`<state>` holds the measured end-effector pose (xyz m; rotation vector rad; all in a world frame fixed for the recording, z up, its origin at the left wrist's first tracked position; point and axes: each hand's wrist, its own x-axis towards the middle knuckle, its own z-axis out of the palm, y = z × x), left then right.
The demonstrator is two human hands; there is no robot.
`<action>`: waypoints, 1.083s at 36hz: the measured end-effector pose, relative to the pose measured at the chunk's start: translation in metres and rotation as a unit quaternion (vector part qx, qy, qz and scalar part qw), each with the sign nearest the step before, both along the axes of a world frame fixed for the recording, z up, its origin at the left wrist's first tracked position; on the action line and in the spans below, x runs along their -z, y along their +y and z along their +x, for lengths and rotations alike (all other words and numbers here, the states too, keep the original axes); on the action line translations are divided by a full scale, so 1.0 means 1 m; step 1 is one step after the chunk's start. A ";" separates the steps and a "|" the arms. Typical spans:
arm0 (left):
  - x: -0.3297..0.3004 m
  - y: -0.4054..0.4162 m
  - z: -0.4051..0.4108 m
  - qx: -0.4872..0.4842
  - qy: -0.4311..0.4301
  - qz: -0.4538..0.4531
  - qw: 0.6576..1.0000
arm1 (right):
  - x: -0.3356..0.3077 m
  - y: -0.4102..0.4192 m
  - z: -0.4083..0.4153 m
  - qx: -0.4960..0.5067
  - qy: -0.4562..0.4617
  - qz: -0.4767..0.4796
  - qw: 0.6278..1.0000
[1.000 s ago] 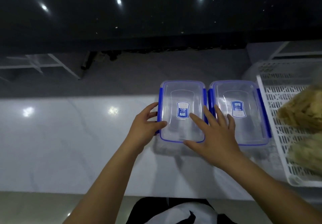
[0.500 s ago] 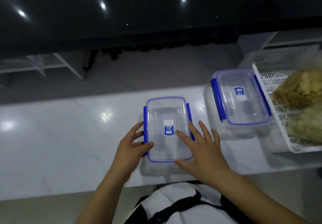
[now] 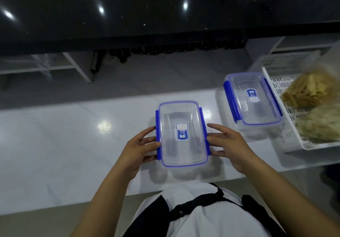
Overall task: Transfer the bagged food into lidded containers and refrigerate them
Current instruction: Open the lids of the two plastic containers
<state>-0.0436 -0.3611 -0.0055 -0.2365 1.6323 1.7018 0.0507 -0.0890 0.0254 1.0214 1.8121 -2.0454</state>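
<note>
The near box [image 3: 182,133] is a clear plastic box with a lid and blue clips on its long sides. It sits on the white counter [image 3: 55,144], right in front of the person, so it is easy to reach. The left hand [image 3: 137,147] is at the left clip, with its fingertips touching the blue edge. The right hand [image 3: 229,147] is at the right clip in the same way. The fingers on both hands look mostly straight, so they press on the box sides and do not wrap around it. I think the hands are there to pop the clips open, since the lid is on and the box looks empty. A bit farther off, to the right, stands a second box [image 3: 253,98] with its lid on too. Just past it sits a white basket [image 3: 276,67] with holes in it. Two clear bags of food lie inside it, a yellow one [image 3: 311,89] and a pale one [image 3: 320,124], waiting to be moved.
</note>
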 end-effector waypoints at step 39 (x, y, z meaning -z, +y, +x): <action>-0.003 -0.009 0.016 0.156 0.237 -0.127 0.951 | 0.010 0.005 0.031 -0.156 0.117 0.204 0.959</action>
